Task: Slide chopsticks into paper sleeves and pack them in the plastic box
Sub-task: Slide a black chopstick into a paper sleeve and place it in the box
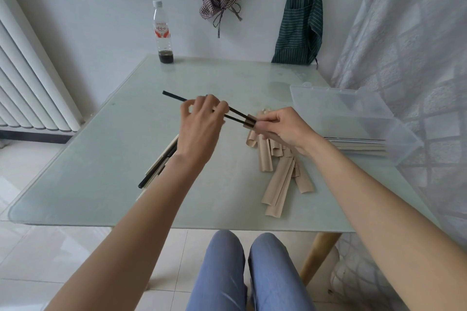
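Note:
My left hand (202,121) pinches a pair of black chopsticks (174,96) above the table, their tips inside the mouth of a tan paper sleeve (249,121). My right hand (285,129) grips that sleeve near its open end. A heap of empty tan sleeves (278,177) lies below my right hand. Loose black and pale chopsticks (158,166) lie on the table under my left forearm. The clear plastic box (353,118) stands open at the right, with sleeved pairs stacked inside it.
The glass table (126,134) has a plastic bottle (163,33) with dark liquid at its far edge. A radiator stands at the left, and a curtain (417,58) hangs at the right. Aprons hang on the wall behind.

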`<state>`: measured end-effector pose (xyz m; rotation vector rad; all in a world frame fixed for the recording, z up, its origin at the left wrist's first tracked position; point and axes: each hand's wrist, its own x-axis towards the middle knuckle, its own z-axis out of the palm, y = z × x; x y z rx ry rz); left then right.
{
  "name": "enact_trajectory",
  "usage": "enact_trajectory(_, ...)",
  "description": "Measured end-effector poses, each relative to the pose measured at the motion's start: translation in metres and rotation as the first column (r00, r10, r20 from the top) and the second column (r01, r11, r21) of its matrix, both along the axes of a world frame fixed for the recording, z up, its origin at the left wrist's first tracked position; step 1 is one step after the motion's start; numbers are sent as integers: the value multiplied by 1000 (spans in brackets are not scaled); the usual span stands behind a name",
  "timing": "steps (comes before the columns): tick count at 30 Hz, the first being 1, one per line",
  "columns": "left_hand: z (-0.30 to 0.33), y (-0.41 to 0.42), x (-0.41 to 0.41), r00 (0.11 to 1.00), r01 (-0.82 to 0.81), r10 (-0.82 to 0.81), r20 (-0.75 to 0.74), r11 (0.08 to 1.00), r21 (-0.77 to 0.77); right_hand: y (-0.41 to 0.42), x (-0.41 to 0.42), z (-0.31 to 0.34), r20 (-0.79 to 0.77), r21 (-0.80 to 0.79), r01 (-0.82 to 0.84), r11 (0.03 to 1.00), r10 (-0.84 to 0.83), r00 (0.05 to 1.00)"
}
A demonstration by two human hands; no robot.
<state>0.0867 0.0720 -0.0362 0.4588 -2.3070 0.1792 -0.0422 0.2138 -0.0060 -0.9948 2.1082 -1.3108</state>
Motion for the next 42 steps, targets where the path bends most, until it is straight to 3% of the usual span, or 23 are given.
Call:
enact_trajectory(5, 3, -6, 5, 982, -187, 187, 16, 981, 40, 5, -3, -2, 12, 9, -2, 1000, 2, 1000)
enact_trajectory(13, -2, 4, -4, 991, -112, 111, 70, 994, 12, -1, 6, -1, 46, -9, -21, 1000, 21, 999)
enact_trajectory(22, -6, 1, 0, 982, -113, 121, -143, 992, 63, 6, 4, 2, 36, 14, 3, 1000, -3, 999)
enact_trajectory(31, -6, 7, -4, 989, -30, 9, -146, 988, -148, 7, 9, 3, 137, -34, -5, 999, 10, 990)
enact_trajectory(42, -6, -5, -5, 999, -54, 52, -15, 966, -255, 6, -4, -2, -79, 92, -62, 994, 69, 994)
